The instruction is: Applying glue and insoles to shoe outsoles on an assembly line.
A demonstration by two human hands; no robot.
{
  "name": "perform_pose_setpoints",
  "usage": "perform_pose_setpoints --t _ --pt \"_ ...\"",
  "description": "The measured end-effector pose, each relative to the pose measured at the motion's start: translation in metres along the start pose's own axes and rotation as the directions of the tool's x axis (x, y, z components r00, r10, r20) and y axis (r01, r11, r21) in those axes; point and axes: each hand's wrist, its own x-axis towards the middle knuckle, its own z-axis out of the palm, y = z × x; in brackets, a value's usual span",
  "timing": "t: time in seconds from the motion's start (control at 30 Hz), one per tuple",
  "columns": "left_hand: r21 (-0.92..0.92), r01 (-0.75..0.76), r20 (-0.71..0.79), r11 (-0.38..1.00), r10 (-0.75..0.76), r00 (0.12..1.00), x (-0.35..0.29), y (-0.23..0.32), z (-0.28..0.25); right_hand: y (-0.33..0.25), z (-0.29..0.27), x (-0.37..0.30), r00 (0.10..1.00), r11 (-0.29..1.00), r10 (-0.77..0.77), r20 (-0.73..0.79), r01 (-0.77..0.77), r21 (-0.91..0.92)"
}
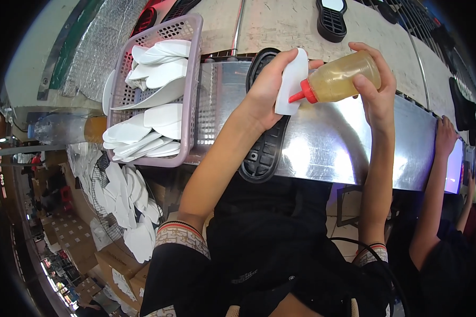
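Observation:
My left hand [267, 90] holds a flat white insert piece [291, 82] upright above a black shoe sole [264, 153] that lies on the shiny metal bench [333, 148]. My right hand [375, 79] grips a clear squeeze bottle [341, 79] of amber liquid, laid sideways. Its red nozzle [304, 95] touches the white piece's lower edge.
A lilac plastic basket [193, 79] of several white inserts stands at the bench's left. More white inserts [129, 206] are piled below it by cardboard boxes. Another black sole [331, 18] lies on the far belt. Another person's arm [433, 185] rests on the bench's right end.

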Motion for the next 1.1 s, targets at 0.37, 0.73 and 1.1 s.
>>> perform_pose_setpoints --t 0.37,0.73,1.1 --pt "0.152 0.054 0.040 0.987 -0.060 0.997 -0.014 -0.010 0.006 0.007 -0.015 0.005 0.953 1.000 -0.026 -0.300 0.023 -0.017" --pt "0.744 -0.417 0.104 0.522 0.526 0.844 -0.018 0.024 -0.005 0.064 -0.062 0.014 0.736 0.839 0.461 -0.496 -0.180 0.513" --pt "0.884 0.102 0.197 -0.456 0.562 0.804 0.017 0.016 -0.016 0.066 -0.052 0.014 0.758 0.809 0.482 -0.439 -0.193 0.555"
